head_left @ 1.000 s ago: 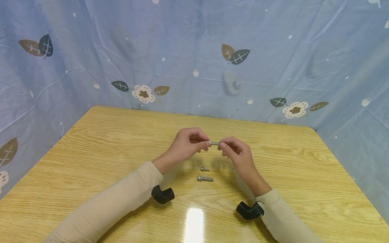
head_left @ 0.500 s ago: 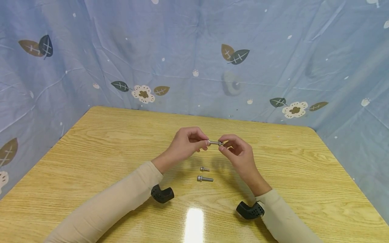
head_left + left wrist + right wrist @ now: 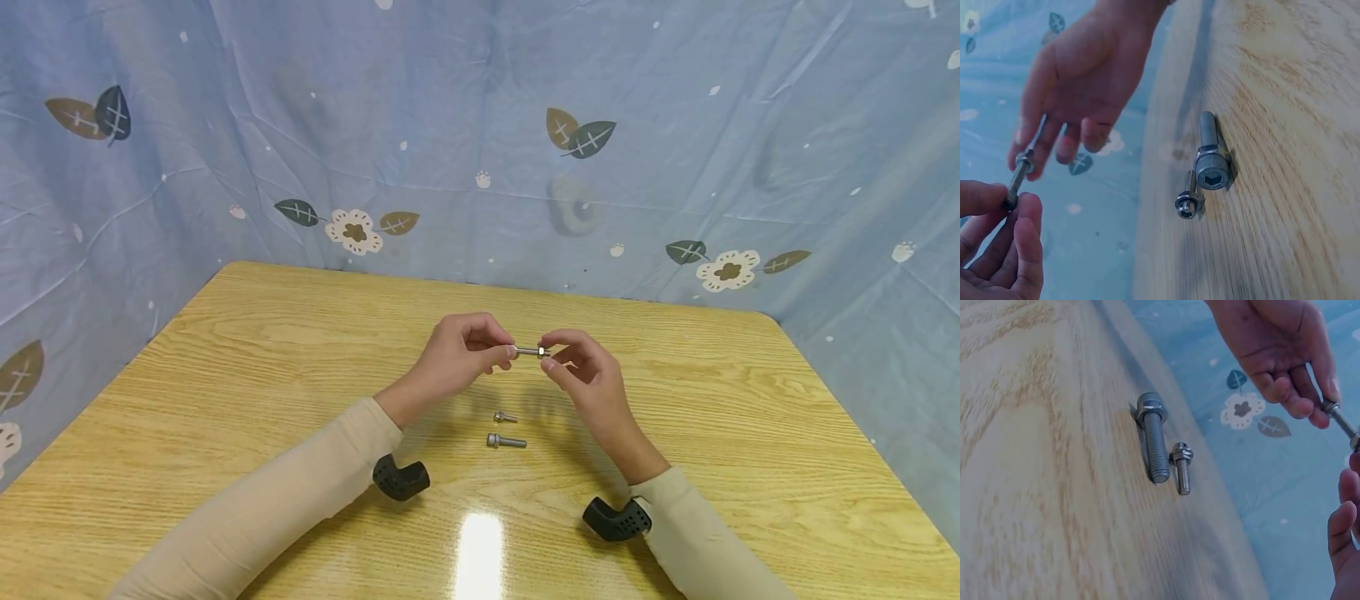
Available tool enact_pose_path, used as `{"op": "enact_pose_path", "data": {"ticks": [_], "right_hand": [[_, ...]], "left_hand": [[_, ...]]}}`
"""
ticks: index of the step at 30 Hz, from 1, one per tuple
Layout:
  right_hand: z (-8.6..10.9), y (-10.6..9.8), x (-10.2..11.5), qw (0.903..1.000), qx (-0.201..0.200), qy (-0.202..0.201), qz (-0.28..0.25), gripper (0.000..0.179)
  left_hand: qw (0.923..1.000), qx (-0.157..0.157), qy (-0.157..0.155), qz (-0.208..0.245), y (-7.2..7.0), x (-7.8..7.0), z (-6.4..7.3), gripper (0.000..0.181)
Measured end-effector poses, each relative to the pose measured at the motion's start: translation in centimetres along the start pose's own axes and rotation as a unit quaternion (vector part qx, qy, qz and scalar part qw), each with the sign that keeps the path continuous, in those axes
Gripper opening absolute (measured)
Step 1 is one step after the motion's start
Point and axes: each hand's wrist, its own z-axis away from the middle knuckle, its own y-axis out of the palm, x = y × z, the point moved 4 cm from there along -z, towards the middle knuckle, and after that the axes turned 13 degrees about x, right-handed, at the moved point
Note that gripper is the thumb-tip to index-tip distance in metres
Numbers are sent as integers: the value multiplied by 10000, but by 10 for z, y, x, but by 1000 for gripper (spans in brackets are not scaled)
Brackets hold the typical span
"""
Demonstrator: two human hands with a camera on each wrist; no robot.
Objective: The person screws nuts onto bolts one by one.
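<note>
My left hand (image 3: 468, 350) pinches the head end of a slim metal bolt (image 3: 527, 351) between thumb and fingers, above the table. The bolt points right, almost level. A hex nut (image 3: 542, 352) sits on its shank toward the free end. My right hand (image 3: 588, 375) has thumb and forefinger at either side of this nut, which shows between the fingertips. In the left wrist view the nut (image 3: 1024, 160) is on the bolt (image 3: 1016, 182), well away from the head. The right wrist view cuts off the nut (image 3: 1355, 442) at its edge.
Nearer me on the wooden table (image 3: 300, 350) lie a small socket-head bolt (image 3: 506, 417) and a thicker one (image 3: 506, 441), side by side. Each carries a nut close under its head. A patterned blue curtain (image 3: 450, 125) hangs behind the table.
A second ago the right fingers covered the nut end of the bolt; they have since parted, so the nut shows between them. The nut's facets have turned slightly. The left hand barely moves.
</note>
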Motion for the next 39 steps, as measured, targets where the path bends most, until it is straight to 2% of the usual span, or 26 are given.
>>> {"op": "enact_pose_path", "data": {"ticks": [6, 15, 24, 32, 39], "right_hand": [[0, 1, -1, 9998, 12, -194, 39, 23], [0, 1, -2, 10000, -43, -57, 42, 21], [0, 0, -2, 9996, -131, 259, 67, 21], [1, 2, 2, 10000, -56, -82, -2, 24], [0, 1, -1, 9998, -107, -30, -142, 18]], "left_hand": [[10000, 13, 49, 19, -1, 1, 0, 4], [10000, 54, 41, 64, 0, 0, 0, 3], [9999, 27, -87, 46, 0, 0, 0, 3], [10000, 20, -46, 53, -2, 1, 0, 3], [9999, 66, 19, 73, 0, 0, 0, 3]]}}
